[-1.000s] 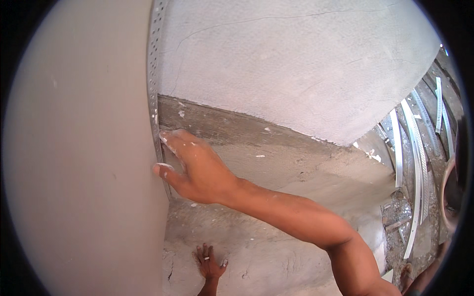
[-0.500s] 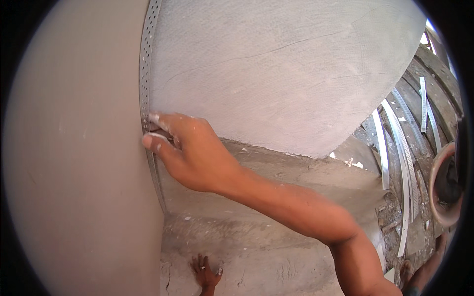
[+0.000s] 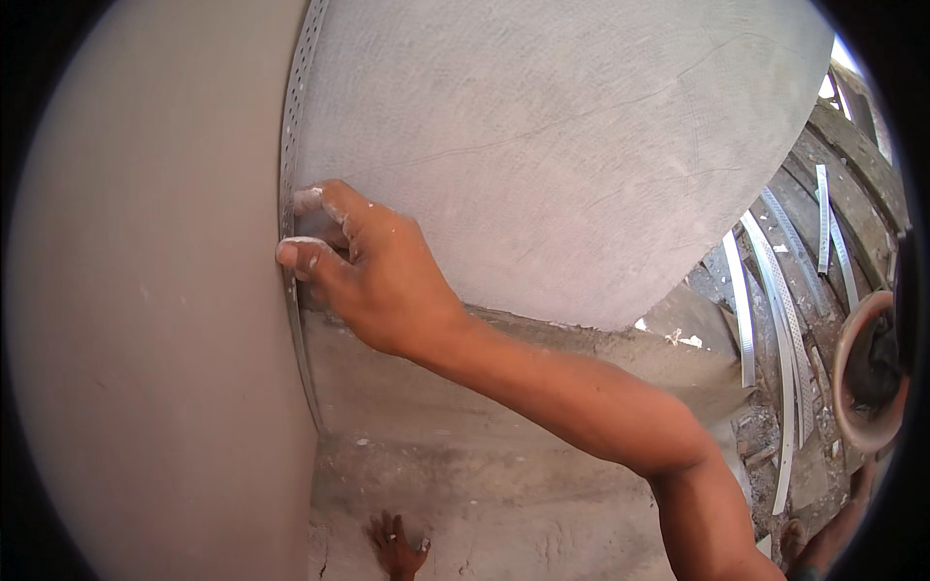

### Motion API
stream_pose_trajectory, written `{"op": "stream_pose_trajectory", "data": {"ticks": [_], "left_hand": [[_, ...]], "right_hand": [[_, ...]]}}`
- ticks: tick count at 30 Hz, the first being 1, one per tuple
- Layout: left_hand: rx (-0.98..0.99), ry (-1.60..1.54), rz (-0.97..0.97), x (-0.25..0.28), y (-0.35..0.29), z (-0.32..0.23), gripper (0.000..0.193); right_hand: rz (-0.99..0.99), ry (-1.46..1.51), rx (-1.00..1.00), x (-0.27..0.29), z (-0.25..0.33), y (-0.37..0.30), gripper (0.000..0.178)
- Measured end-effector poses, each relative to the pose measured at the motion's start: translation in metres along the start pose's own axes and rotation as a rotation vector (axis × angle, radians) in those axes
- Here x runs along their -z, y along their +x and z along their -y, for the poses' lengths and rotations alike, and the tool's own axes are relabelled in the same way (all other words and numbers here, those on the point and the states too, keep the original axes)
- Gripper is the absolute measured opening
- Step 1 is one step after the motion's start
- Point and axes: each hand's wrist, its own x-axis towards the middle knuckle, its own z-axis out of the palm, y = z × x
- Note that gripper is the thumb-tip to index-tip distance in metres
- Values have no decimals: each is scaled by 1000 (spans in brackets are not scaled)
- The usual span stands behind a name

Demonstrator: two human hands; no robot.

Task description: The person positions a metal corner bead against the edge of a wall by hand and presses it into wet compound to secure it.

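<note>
A perforated metal corner bead [image 3: 301, 73] runs down the edge where a smooth grey-beige wall face [image 3: 155, 290] meets a rougher plastered face [image 3: 581, 145]. My right hand [image 3: 378, 261], dusted with white plaster, reaches across from the lower right. Its thumb and forefinger pinch the bead partway down, with the thumb at the outer edge. The other fingers are curled and partly hidden. Low in the picture my left hand [image 3: 397, 547] lies with fingers spread against the bare, stained lower wall [image 3: 465, 474].
On wooden planks at the right lie several loose metal strips [image 3: 787, 378], some perforated. A round brown basin [image 3: 852, 373] with something dark inside stands at the far right. Part of another person's limb [image 3: 838, 528] shows below it. White plaster scraps [image 3: 688, 340] sit on a ledge.
My right hand has slid slightly up along the bead, with its fingers a little more raised. My left hand appears slightly lower in the picture, still spread on the wall. The view has shifted slightly.
</note>
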Motion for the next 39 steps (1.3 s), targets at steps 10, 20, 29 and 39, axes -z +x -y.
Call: {"op": "stream_pose_trajectory", "data": {"ticks": [10, 20, 29, 39], "left_hand": [[6, -18, -42, -9, -4, 8, 98], [4, 48, -28, 0, -2, 5, 99], [-9, 27, -32, 4, 3, 0, 98], [3, 43, -36, 1, -1, 2, 96]], "right_hand": [[6, 214, -32, 1, -18, 1, 44], [202, 239, 87, 17, -20, -4, 47], [174, 302, 222, 12, -38, -7, 51], [285, 268, 205, 20, -38, -5, 68]]}}
